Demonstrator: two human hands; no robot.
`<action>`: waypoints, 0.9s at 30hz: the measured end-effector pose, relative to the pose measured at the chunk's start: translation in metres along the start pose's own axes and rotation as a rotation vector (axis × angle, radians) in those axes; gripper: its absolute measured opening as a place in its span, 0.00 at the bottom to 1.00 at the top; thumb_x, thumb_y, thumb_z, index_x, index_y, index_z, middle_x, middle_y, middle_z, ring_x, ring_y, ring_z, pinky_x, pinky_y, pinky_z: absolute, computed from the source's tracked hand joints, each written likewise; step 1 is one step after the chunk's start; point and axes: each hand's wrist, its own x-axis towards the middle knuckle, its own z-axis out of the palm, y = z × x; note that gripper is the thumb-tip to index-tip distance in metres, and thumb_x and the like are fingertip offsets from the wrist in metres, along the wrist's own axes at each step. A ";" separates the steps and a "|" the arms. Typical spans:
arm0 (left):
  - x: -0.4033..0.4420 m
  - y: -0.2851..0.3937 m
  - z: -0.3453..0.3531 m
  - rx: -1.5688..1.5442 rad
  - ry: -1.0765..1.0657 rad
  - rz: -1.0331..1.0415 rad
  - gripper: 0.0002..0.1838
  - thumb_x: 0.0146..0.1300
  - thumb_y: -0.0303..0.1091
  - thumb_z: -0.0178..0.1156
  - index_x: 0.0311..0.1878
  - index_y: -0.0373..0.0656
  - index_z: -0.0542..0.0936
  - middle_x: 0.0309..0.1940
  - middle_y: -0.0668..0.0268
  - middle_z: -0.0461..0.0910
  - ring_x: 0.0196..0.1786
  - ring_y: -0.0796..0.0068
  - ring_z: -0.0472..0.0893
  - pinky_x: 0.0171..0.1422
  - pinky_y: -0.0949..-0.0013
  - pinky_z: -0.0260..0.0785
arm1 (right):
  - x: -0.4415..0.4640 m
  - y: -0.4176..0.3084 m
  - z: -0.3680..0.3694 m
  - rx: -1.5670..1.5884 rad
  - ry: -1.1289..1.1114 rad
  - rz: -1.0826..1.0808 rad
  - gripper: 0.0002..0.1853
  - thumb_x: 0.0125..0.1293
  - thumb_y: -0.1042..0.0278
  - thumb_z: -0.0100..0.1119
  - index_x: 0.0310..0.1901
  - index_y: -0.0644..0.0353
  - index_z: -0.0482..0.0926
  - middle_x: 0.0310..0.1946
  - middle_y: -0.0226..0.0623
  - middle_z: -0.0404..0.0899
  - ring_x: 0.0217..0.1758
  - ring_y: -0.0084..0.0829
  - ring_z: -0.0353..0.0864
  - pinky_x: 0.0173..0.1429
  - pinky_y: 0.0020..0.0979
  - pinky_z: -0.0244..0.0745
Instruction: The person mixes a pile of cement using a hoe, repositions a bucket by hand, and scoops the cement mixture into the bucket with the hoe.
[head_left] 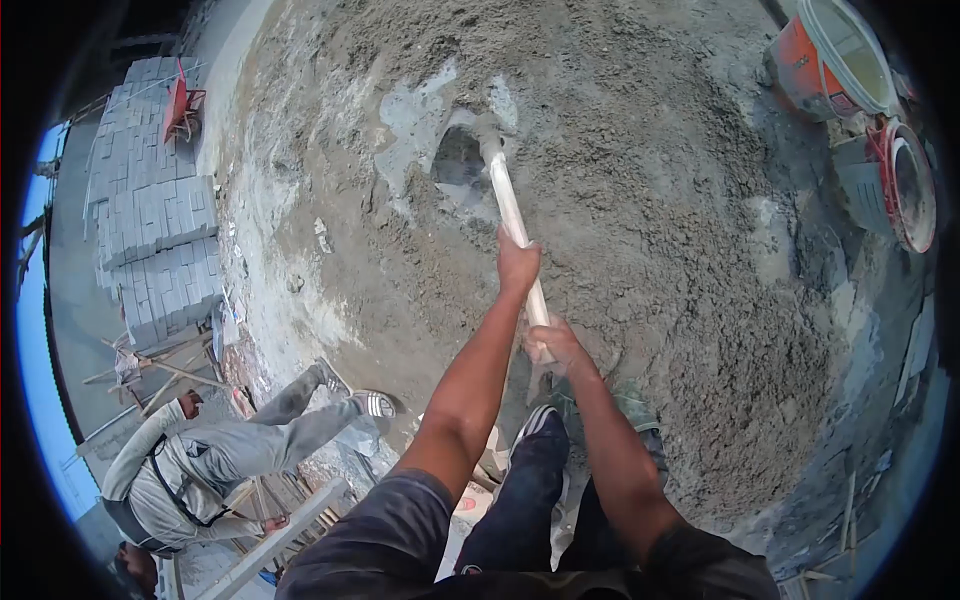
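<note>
My left hand (517, 262) is wrapped round the middle of a pale wooden handle. Lower down, close to the handle's end, my right hand (560, 345) also grips it, slightly blurred. The handle belongs to a hoe (510, 200), whose head rests at the far end in wet grey mortar. Part of the blade looks sunk in or coated, so its full outline is hidden. Around it spreads a wide bed of damp sand-and-cement mix (640, 200), with a smooth watery patch (410, 120) just left of the hoe head.
An orange bucket (805, 70) holding liquid and a second, red-rimmed bucket (870, 185) stand at the upper right. Another person (210, 455) stands at lower left, beside wooden pieces (290, 530). Stacked grey blocks (155, 220) and a red wheelbarrow (180, 110) are farther left.
</note>
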 end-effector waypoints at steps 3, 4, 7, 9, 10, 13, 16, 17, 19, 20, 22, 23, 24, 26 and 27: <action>0.070 -0.016 -0.039 0.239 -0.171 0.014 0.48 0.55 0.32 0.61 0.75 0.34 0.46 0.59 0.34 0.71 0.59 0.42 0.77 0.61 0.56 0.72 | 0.123 -0.022 0.043 -0.055 0.009 -0.067 0.05 0.59 0.75 0.56 0.37 0.60 0.72 0.22 0.32 0.72 0.16 0.25 0.70 0.19 0.31 0.63; 0.072 -0.024 -0.038 0.249 -0.188 0.003 0.48 0.55 0.32 0.61 0.75 0.34 0.46 0.59 0.34 0.71 0.59 0.42 0.77 0.61 0.56 0.72 | 0.132 -0.019 0.050 -0.080 0.064 -0.058 0.06 0.59 0.75 0.57 0.37 0.61 0.72 0.22 0.32 0.73 0.16 0.25 0.70 0.18 0.32 0.63; 0.057 -0.070 -0.019 0.184 -0.421 -0.241 0.53 0.54 0.30 0.56 0.76 0.39 0.32 0.59 0.33 0.71 0.60 0.43 0.76 0.64 0.58 0.69 | 0.095 0.014 0.036 -0.128 0.224 0.015 0.06 0.58 0.74 0.57 0.37 0.61 0.72 0.21 0.32 0.72 0.16 0.26 0.71 0.18 0.33 0.63; -0.013 -0.070 0.001 0.312 -0.416 -0.264 0.56 0.53 0.31 0.57 0.76 0.42 0.29 0.60 0.34 0.70 0.63 0.43 0.74 0.67 0.59 0.66 | 0.040 0.034 0.006 -0.192 0.312 0.061 0.06 0.57 0.75 0.57 0.36 0.62 0.73 0.21 0.32 0.72 0.16 0.26 0.70 0.18 0.33 0.63; -0.044 -0.069 0.010 0.251 -0.420 -0.301 0.56 0.53 0.31 0.57 0.76 0.43 0.28 0.60 0.34 0.70 0.63 0.43 0.73 0.68 0.60 0.65 | 0.016 0.046 -0.009 -0.214 0.311 0.064 0.07 0.56 0.75 0.57 0.36 0.63 0.73 0.21 0.32 0.72 0.16 0.26 0.70 0.18 0.33 0.63; -0.106 -0.075 0.028 0.172 -0.463 -0.335 0.58 0.52 0.29 0.59 0.76 0.42 0.28 0.60 0.34 0.70 0.63 0.43 0.73 0.66 0.61 0.67 | -0.046 0.053 -0.030 -0.319 0.359 0.121 0.10 0.53 0.75 0.59 0.38 0.65 0.74 0.21 0.32 0.72 0.16 0.26 0.70 0.19 0.33 0.64; -0.147 -0.066 0.046 -0.169 -0.533 -0.418 0.34 0.56 0.27 0.59 0.65 0.39 0.56 0.40 0.51 0.72 0.29 0.66 0.76 0.35 0.64 0.74 | -0.097 0.050 -0.039 -0.350 0.472 0.090 0.13 0.52 0.74 0.61 0.41 0.66 0.75 0.22 0.33 0.73 0.18 0.26 0.72 0.21 0.32 0.66; -0.157 -0.060 0.051 -0.207 -0.574 -0.457 0.30 0.56 0.26 0.59 0.61 0.40 0.60 0.36 0.54 0.72 0.26 0.68 0.74 0.32 0.65 0.73 | -0.117 0.041 -0.034 -0.306 0.475 0.089 0.14 0.53 0.73 0.60 0.43 0.66 0.74 0.23 0.34 0.74 0.19 0.26 0.73 0.22 0.32 0.67; -0.177 -0.059 0.065 -0.474 -0.785 -0.665 0.23 0.56 0.27 0.61 0.55 0.40 0.68 0.31 0.58 0.74 0.26 0.68 0.75 0.31 0.67 0.73 | -0.161 0.038 -0.047 -0.302 0.497 0.108 0.16 0.54 0.73 0.60 0.44 0.66 0.73 0.23 0.35 0.74 0.20 0.26 0.74 0.23 0.32 0.67; -0.183 -0.064 0.076 -0.701 -0.944 -0.842 0.20 0.55 0.27 0.62 0.52 0.39 0.72 0.29 0.60 0.76 0.30 0.65 0.78 0.34 0.67 0.74 | -0.184 0.038 -0.052 -0.331 0.461 0.158 0.17 0.54 0.72 0.60 0.46 0.66 0.72 0.23 0.36 0.74 0.21 0.27 0.74 0.24 0.32 0.68; -0.241 -0.028 0.104 -0.970 -0.774 -0.935 0.11 0.57 0.36 0.67 0.34 0.48 0.72 0.22 0.70 0.69 0.23 0.74 0.70 0.30 0.71 0.69 | -0.293 0.023 -0.032 -0.461 0.485 0.179 0.17 0.55 0.72 0.60 0.46 0.67 0.71 0.23 0.35 0.74 0.22 0.28 0.75 0.27 0.32 0.69; -0.273 -0.012 0.118 -0.948 -0.823 -0.996 0.14 0.59 0.42 0.68 0.34 0.50 0.71 0.22 0.72 0.67 0.25 0.76 0.69 0.32 0.71 0.68 | -0.361 0.017 -0.015 -0.527 0.594 0.246 0.17 0.55 0.72 0.60 0.46 0.68 0.71 0.23 0.35 0.73 0.22 0.28 0.75 0.28 0.33 0.69; -0.313 0.007 0.123 -0.915 -0.919 -1.095 0.17 0.59 0.47 0.69 0.33 0.51 0.70 0.24 0.73 0.66 0.28 0.75 0.69 0.37 0.68 0.69 | -0.427 0.030 -0.011 -0.466 0.608 0.170 0.18 0.54 0.75 0.58 0.47 0.69 0.70 0.22 0.35 0.72 0.19 0.27 0.72 0.24 0.32 0.67; -0.428 0.048 0.118 -0.904 -1.152 -1.256 0.18 0.57 0.44 0.72 0.36 0.50 0.70 0.27 0.71 0.66 0.30 0.70 0.70 0.43 0.60 0.68 | -0.561 0.064 -0.011 -0.347 0.667 0.249 0.23 0.52 0.78 0.55 0.53 0.65 0.68 0.24 0.36 0.73 0.18 0.25 0.72 0.21 0.32 0.65; -0.489 0.077 0.096 -0.825 -1.218 -1.213 0.17 0.57 0.40 0.72 0.38 0.49 0.71 0.28 0.71 0.68 0.31 0.69 0.72 0.44 0.60 0.68 | -0.616 0.075 -0.003 -0.368 0.685 0.313 0.25 0.49 0.80 0.54 0.53 0.65 0.69 0.24 0.37 0.74 0.18 0.26 0.74 0.22 0.30 0.66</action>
